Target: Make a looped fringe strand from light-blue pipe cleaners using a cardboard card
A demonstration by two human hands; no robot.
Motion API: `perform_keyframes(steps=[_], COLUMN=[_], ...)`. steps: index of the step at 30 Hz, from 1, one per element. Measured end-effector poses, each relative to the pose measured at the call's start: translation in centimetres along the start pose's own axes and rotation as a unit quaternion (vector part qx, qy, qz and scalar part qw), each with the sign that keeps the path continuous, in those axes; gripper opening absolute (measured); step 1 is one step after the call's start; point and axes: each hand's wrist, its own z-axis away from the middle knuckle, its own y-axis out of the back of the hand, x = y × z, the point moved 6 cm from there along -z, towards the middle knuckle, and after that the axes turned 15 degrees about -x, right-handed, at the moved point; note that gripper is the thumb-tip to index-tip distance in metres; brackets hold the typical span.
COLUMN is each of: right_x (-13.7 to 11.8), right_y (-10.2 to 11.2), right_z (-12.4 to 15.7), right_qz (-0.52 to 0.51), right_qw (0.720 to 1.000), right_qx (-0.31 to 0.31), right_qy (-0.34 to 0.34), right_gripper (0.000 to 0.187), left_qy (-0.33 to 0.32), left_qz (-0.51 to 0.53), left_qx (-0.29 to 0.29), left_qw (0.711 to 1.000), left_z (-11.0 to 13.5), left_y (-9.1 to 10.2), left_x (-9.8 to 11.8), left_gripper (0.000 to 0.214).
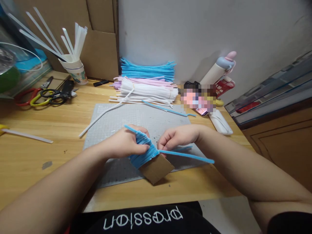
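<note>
While left fingers (136,148) clamp the blue-wound brown cardboard card (158,169), right fingers (167,142) pinch its fuzzy blue strand (190,157) trailing rightward.

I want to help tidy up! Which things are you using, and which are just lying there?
In use: left hand, right hand, blue pipe cleaner, cardboard piece, grey mat.
Lying about: scissors, cup of strips, stacked pipe cleaners, bottle.

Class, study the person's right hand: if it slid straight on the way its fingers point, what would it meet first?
The right hand, pinching a blue pipe cleaner, points at the blue winding on the cardboard gripped by the left hand. It would likely meet that winding first; it is very close.
</note>
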Motion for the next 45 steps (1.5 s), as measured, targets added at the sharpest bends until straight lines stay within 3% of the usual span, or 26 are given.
perform_keyframes(steps=[10,19,27,30,36,40,45], right_x=[0.9,0.9,0.5,-1.0,-3.8,-4.5,-4.7], right_y=[-0.2,-1.0,-0.6,-0.8,-2.0,-3.1,-3.7], right_z=[-0.7,-1.8,-2.0,-1.4,0.7,1.9,3.0], right_qz=[0.010,-0.113,0.042,0.170,0.356,0.394,0.448], right_qw=[0.999,0.990,0.994,0.983,0.920,0.892,0.827], right_qx=[-0.031,-0.072,-0.095,-0.048,0.146,0.224,0.321], right_qy=[0.019,0.037,-0.016,-0.045,-0.074,-0.007,0.111], right_gripper=[0.034,0.039,0.025,0.018,0.015,0.022,0.019], left_qy=[-0.028,-0.051,-0.065,-0.056,-0.029,-0.031,-0.073], left_qz=[0.001,0.021,0.029,0.034,0.045,0.079,0.126], left_qx=[-0.009,-0.030,-0.067,-0.067,-0.024,-0.006,0.009], left_qw=[1.000,0.998,0.995,0.996,0.998,0.996,0.989], left_z=[0.2,0.2,0.0,0.0,-0.1,-0.2,0.0], left_y=[-0.2,-0.5,-1.1,-1.1,0.1,0.6,0.8], left_x=[0.4,0.3,0.5,0.3,-0.5,-0.7,-0.4], left_gripper=[0.007,0.005,0.006,0.005,0.010,0.015,0.018])
